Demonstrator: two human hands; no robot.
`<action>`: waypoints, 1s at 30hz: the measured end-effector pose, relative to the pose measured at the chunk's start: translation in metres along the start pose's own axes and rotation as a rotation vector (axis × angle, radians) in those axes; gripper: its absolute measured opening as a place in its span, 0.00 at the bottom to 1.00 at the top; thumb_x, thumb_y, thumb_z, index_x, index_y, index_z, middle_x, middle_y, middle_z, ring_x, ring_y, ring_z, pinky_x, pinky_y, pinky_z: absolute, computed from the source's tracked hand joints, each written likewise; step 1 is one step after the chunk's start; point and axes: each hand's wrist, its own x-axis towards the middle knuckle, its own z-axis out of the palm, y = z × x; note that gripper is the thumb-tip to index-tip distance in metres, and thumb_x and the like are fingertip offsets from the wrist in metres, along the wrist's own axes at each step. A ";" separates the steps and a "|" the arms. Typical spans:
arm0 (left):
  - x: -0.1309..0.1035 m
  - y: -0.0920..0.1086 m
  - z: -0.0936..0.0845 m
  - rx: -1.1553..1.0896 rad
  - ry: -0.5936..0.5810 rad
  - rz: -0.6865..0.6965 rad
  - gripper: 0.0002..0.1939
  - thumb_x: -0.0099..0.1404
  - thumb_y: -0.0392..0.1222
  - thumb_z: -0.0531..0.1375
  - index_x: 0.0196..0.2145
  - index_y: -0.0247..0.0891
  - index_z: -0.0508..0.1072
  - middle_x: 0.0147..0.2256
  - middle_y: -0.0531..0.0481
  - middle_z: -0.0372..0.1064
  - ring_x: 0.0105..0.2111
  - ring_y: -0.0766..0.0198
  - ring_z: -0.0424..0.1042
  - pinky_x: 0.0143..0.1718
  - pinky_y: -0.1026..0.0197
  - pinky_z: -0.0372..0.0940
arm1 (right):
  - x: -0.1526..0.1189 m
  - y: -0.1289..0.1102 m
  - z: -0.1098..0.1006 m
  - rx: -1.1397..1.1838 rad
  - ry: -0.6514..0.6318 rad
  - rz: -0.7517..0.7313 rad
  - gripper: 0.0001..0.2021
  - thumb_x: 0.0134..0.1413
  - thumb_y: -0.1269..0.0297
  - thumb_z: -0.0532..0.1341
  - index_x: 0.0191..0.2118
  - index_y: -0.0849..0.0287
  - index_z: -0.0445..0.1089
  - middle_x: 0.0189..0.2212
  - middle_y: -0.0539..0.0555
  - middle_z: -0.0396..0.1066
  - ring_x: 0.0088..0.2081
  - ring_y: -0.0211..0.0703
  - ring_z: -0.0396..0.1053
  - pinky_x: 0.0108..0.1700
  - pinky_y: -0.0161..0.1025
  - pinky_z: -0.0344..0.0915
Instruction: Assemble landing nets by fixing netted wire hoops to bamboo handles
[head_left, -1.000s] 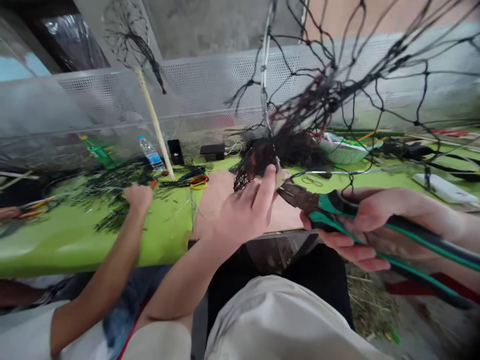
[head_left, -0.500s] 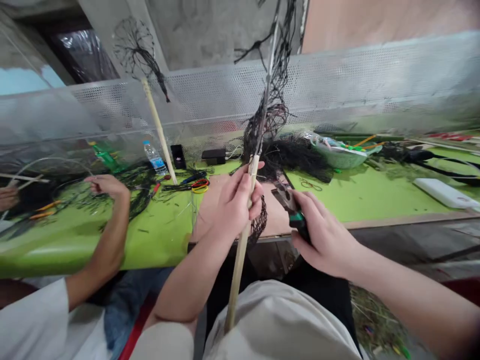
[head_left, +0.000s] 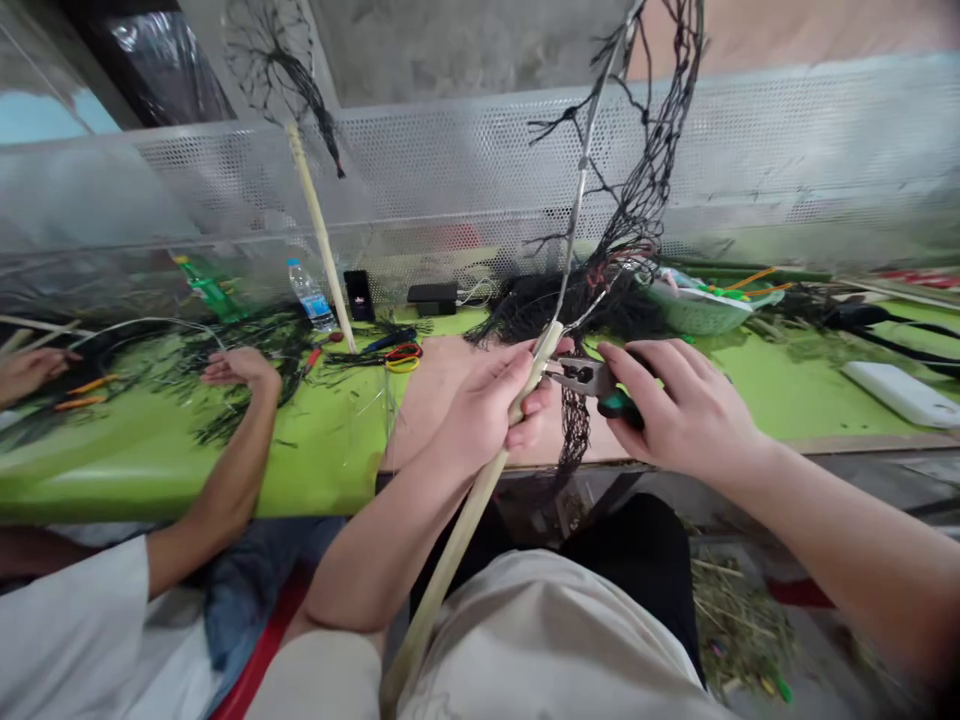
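Observation:
My left hand (head_left: pixel 499 405) is wrapped round a pale wooden stick (head_left: pixel 461 525) near its upper end. A metal wire frame (head_left: pixel 579 205) rises from that end, with black netting (head_left: pixel 649 190) hanging from it to the right. In my right hand (head_left: pixel 679 405) are pliers (head_left: pixel 589 377) with green and black handles. Their jaws are at the stick, just beside my left fingers; whether they grip the wire there is too small to tell. A strip of black net (head_left: pixel 576 425) hangs below the pliers.
A person's hand (head_left: pixel 238 367) works with wire at the left. Behind lie a water bottle (head_left: pixel 309 295), a phone (head_left: pixel 360 295), a black box (head_left: pixel 433 297) and yellow-handled scissors (head_left: pixel 403 357). At the right are a green basket (head_left: pixel 697 308) and a white power bank (head_left: pixel 900 393).
The stick's top and the netting have tilted to the right. The pliers have moved in against the stick beside my left fingers. The neighbour's hand has shifted slightly right.

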 end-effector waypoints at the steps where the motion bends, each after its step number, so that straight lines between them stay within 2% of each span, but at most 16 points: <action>1: 0.000 0.000 0.000 0.002 -0.004 -0.010 0.24 0.73 0.53 0.54 0.58 0.36 0.69 0.23 0.61 0.55 0.12 0.77 0.49 0.12 0.69 0.46 | 0.001 0.001 -0.002 0.000 -0.002 -0.004 0.33 0.57 0.64 0.59 0.67 0.64 0.54 0.44 0.66 0.70 0.43 0.57 0.69 0.44 0.52 0.72; 4: 0.001 -0.003 0.000 -0.002 -0.009 -0.037 0.22 0.73 0.52 0.54 0.58 0.38 0.69 0.23 0.60 0.55 0.12 0.77 0.50 0.12 0.70 0.47 | 0.003 0.005 -0.007 -0.014 -0.004 -0.045 0.31 0.56 0.65 0.60 0.65 0.67 0.56 0.42 0.67 0.72 0.41 0.56 0.70 0.41 0.50 0.73; 9: 0.002 -0.006 0.001 -0.007 -0.040 -0.073 0.20 0.73 0.51 0.54 0.58 0.41 0.69 0.24 0.60 0.55 0.12 0.77 0.50 0.12 0.71 0.47 | 0.006 0.016 -0.010 -0.029 0.004 -0.134 0.27 0.57 0.66 0.59 0.62 0.64 0.61 0.38 0.65 0.73 0.36 0.52 0.70 0.37 0.48 0.72; 13: 0.004 -0.005 0.002 -0.010 -0.023 -0.078 0.20 0.73 0.51 0.54 0.57 0.40 0.70 0.23 0.60 0.54 0.12 0.77 0.48 0.12 0.70 0.45 | 0.003 0.018 -0.007 -0.069 -0.024 -0.120 0.23 0.58 0.66 0.57 0.60 0.59 0.64 0.34 0.59 0.73 0.31 0.48 0.69 0.34 0.46 0.70; 15: 0.005 -0.005 0.002 -0.001 -0.006 -0.053 0.20 0.73 0.50 0.54 0.56 0.38 0.70 0.23 0.60 0.55 0.12 0.77 0.48 0.12 0.70 0.44 | 0.002 0.015 -0.005 -0.083 -0.016 -0.105 0.24 0.57 0.66 0.57 0.60 0.60 0.64 0.33 0.60 0.73 0.31 0.48 0.69 0.33 0.45 0.69; 21: 0.018 -0.003 0.011 0.089 0.071 0.119 0.19 0.74 0.51 0.53 0.53 0.37 0.71 0.23 0.60 0.54 0.13 0.77 0.50 0.14 0.70 0.48 | 0.010 -0.001 0.005 -0.078 0.109 0.042 0.24 0.57 0.65 0.59 0.58 0.66 0.63 0.30 0.59 0.71 0.31 0.49 0.69 0.31 0.42 0.68; 24: 0.029 0.002 0.019 0.180 0.140 0.270 0.18 0.75 0.51 0.51 0.52 0.39 0.72 0.23 0.59 0.55 0.13 0.76 0.51 0.14 0.68 0.50 | 0.019 -0.004 0.013 -0.016 0.167 0.164 0.26 0.55 0.64 0.59 0.59 0.65 0.63 0.31 0.58 0.71 0.30 0.49 0.69 0.32 0.43 0.69; 27: 0.040 0.010 0.026 0.344 0.231 0.395 0.20 0.75 0.54 0.50 0.54 0.42 0.72 0.22 0.58 0.56 0.14 0.74 0.53 0.16 0.67 0.54 | 0.029 -0.005 0.020 0.107 0.165 0.290 0.28 0.52 0.64 0.59 0.60 0.62 0.61 0.35 0.58 0.73 0.34 0.51 0.72 0.35 0.45 0.71; 30: 0.047 0.015 0.027 0.533 0.297 0.486 0.22 0.75 0.56 0.49 0.56 0.44 0.71 0.23 0.56 0.60 0.17 0.71 0.60 0.19 0.65 0.59 | 0.036 -0.007 0.025 0.198 0.197 0.366 0.30 0.49 0.64 0.59 0.61 0.59 0.61 0.38 0.60 0.75 0.38 0.54 0.74 0.40 0.49 0.73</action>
